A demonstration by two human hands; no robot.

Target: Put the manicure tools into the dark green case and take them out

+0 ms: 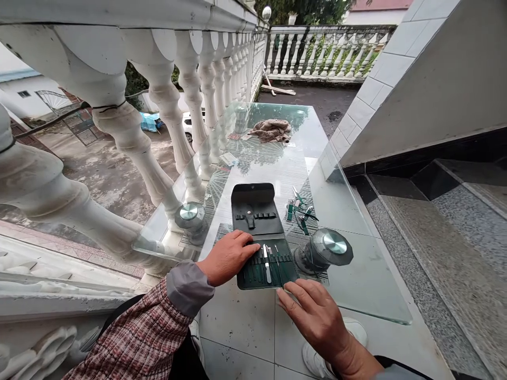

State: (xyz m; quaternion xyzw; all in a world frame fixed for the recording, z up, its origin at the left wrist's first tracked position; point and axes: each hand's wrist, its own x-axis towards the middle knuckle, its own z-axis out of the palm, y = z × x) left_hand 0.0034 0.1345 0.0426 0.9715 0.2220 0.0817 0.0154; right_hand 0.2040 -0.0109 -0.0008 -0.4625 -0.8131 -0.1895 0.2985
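Note:
A dark manicure case [259, 224] lies unfolded on the glass table. Silver tools sit in the loops of its nearer flap, one of them a wide, flat metal tool [266, 264]; the far flap shows vacant loops. My left hand [229, 257] grips the case by its left side, thumb beside the tools' upper ends. At the near right corner, my right hand [312, 309] has its fingertips closed on the lower end of a thin metal tool [279, 264] lying across the loops. Several green-handled nail clippers and other tools [300, 214] lie in a loose pile right of the case.
The glass table [356, 264] stands on dark round supports with shiny metal caps [335, 244]. A crumpled brown cloth [271, 130] and a small card [228, 159] lie farther back. White balusters [130, 124] line the left; stone steps [431, 232] rise on the right.

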